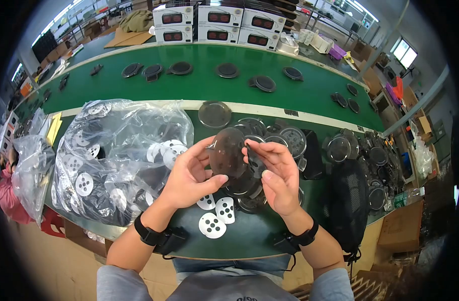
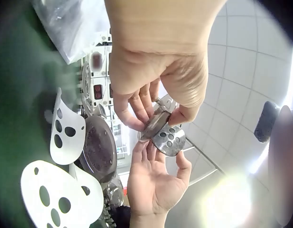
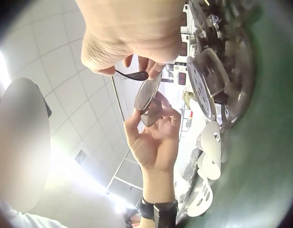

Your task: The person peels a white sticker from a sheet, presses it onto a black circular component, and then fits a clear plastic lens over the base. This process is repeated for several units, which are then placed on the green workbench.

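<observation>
My left hand (image 1: 192, 175) holds a round, translucent smoky plastic cover (image 1: 227, 153) by its edge, thumb on the near side. My right hand (image 1: 279, 178) pinches a thin, dark, curved disc with several round holes (image 2: 169, 140) between thumb and fingers, right beside the cover's rim. In the right wrist view this thin disc (image 3: 132, 75) appears edge-on, close over the cover (image 3: 147, 94). Below the hands on the green table lie white perforated discs (image 1: 212, 225). More smoky round covers (image 1: 292, 140) are piled behind and under the hands.
A clear plastic bag (image 1: 154, 125) of perforated discs lies on the left. To the right are a black mesh pouch (image 1: 346, 205) and a heap of smoky parts (image 1: 377, 155). Finished-looking round pieces (image 1: 227, 70) dot the green surface beyond, with stacked radio boxes (image 1: 219, 16) at the back.
</observation>
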Demonstrator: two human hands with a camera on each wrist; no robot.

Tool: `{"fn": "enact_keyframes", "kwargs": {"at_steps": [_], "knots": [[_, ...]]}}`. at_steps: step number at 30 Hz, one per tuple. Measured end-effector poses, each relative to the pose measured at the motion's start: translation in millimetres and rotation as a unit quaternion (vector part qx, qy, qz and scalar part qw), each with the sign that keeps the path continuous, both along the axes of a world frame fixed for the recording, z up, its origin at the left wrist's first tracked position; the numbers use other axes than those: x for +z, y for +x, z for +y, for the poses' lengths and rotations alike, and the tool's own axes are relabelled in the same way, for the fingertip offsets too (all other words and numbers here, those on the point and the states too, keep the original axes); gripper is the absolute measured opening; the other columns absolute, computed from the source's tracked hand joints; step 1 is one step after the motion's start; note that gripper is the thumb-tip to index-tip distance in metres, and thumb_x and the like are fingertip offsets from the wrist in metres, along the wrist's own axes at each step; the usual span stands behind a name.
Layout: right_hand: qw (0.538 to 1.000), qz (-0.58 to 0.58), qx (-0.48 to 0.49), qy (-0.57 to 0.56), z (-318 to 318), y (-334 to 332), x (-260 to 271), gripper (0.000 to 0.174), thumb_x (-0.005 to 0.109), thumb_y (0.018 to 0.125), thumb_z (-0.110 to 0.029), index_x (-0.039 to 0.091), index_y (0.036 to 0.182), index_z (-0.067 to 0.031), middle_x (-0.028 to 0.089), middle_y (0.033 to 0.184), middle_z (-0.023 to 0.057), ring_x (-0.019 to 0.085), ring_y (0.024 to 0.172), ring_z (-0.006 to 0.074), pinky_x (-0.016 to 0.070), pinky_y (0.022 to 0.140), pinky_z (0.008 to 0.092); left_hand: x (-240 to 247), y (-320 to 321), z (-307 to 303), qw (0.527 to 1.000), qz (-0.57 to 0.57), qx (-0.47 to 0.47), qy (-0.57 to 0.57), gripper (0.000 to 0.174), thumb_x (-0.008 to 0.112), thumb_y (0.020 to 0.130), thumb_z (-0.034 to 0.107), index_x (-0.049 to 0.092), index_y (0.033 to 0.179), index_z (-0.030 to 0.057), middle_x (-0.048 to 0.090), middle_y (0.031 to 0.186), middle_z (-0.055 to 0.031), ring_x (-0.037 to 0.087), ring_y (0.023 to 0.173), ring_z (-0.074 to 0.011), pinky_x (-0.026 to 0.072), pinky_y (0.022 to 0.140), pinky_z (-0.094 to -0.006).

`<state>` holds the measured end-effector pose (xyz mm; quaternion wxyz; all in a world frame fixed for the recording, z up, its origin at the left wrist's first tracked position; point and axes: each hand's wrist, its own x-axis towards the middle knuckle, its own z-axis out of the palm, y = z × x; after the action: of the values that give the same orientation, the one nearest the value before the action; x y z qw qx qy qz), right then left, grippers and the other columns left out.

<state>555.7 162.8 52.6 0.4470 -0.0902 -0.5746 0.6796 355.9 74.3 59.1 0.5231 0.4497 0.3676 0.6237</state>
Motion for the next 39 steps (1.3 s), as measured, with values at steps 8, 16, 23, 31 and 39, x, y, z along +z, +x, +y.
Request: {"fn": "enact_keyframes", "kwargs": {"at_steps": [8, 16, 23, 31, 39], "knots": [[0.994, -0.039, -0.06, 0.08, 0.4, -1.2, 0.1, 0.043, 0.052, 0.089, 0.007, 0.044, 0.132, 0.0064, 0.049, 0.143, 0.0234, 0.051, 0.129, 0.0247, 0.0377, 0.11, 0.0384, -3.1, 0.3, 0.9, 1.0, 0.011, -0.016, -0.007, 0.045, 0.066, 0.09, -0.006, 0.052, 0.133, -0.0106, 0.065, 0.118, -0.012, 0.062, 0.104, -0.0143, 0.0543, 0.09, -0.0276], [0.984, -0.079, -0.083, 0.134, -1.0, -3.2, 0.8, 0.043, 0.052, 0.089, 0.009, 0.044, 0.131, 0.007, 0.051, 0.14, 0.0256, 0.05, 0.13, 0.0259, 0.038, 0.109, 0.0379, -2.9, 7.9, -1.4, 1.0, 0.0, 0.003, 0.003, 0.043, 0.067, 0.088, -0.008, 0.055, 0.13, -0.0115, 0.067, 0.112, -0.0108, 0.063, 0.094, -0.0108, 0.0546, 0.081, -0.0246], [0.984, -0.096, -0.097, 0.111, -0.5, -1.9, -2.8, 0.041, 0.051, 0.09, 0.01, 0.044, 0.13, 0.0061, 0.055, 0.135, 0.0236, 0.054, 0.126, 0.0245, 0.0411, 0.106, 0.0359, -2.4, 7.7, -3.2, 1.0, 0.023, 0.014, 0.007, 0.044, 0.068, 0.087, -0.009, 0.055, 0.129, -0.0129, 0.068, 0.107, -0.0117, 0.063, 0.09, -0.0105, 0.0549, 0.079, -0.0244], [0.986, -0.092, -0.094, 0.104, 0.0, -4.2, -5.3, 0.041, 0.052, 0.09, 0.01, 0.044, 0.13, 0.0058, 0.056, 0.134, 0.0232, 0.055, 0.125, 0.0238, 0.0417, 0.106, 0.0354, -1.8, 8.0, -3.7, 0.999, 0.028, 0.021, -0.009, 0.043, 0.069, 0.086, -0.008, 0.057, 0.127, -0.0123, 0.069, 0.105, -0.0122, 0.065, 0.09, -0.011, 0.0556, 0.08, -0.0241], [0.985, -0.104, -0.095, 0.103, -1.2, -3.6, -4.6, 0.042, 0.052, 0.089, 0.011, 0.043, 0.13, 0.0066, 0.055, 0.135, 0.0241, 0.054, 0.125, 0.024, 0.0414, 0.107, 0.0354, -1.0, 7.8, -4.0, 0.999, 0.029, 0.023, -0.012, 0.041, 0.069, 0.086, -0.008, 0.059, 0.126, -0.0112, 0.07, 0.104, -0.0117, 0.066, 0.087, -0.01, 0.0556, 0.077, -0.0231]]}}
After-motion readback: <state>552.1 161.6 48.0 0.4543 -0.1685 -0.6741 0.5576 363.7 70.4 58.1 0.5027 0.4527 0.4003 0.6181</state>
